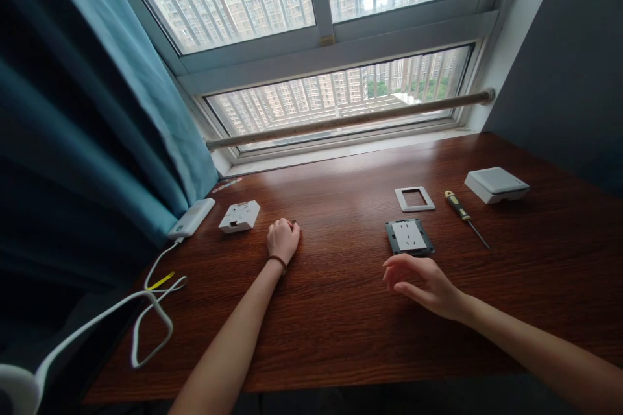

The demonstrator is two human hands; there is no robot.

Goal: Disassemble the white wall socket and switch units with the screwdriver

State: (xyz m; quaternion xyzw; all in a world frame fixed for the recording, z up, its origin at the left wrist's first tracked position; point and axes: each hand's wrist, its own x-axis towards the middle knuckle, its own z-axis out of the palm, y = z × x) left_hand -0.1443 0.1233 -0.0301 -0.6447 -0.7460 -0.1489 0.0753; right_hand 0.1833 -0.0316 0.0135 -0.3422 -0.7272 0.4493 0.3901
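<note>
Brown desk (335, 331): 1 socket panel (409, 235) just beyond the right hand (428, 282).

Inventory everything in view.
Table: 1, brown, foreground
Window: 1, grey, back
Rail: 1, pale, across window
Buildings: several, beige, outside
Curtain: 1, blue, left
Power socket: 1, white-grey, right
Square frame: 1, white, behind socket
Screwdriver: 1, yellow-black, right of frame
Plate-topped box: 1, white, far right
Notched box: 1, white, left
Oblong device: 1, white, beside curtain
Cable: 1, white, lower left
Strip: 1, yellow, beside cable
Stickers: several, pale, back left
Rounded object: 1, white, bottom left
Bracelet: 1, brown, left wrist
Left hand: 1, on table
Right hand: 1, before socket
</note>
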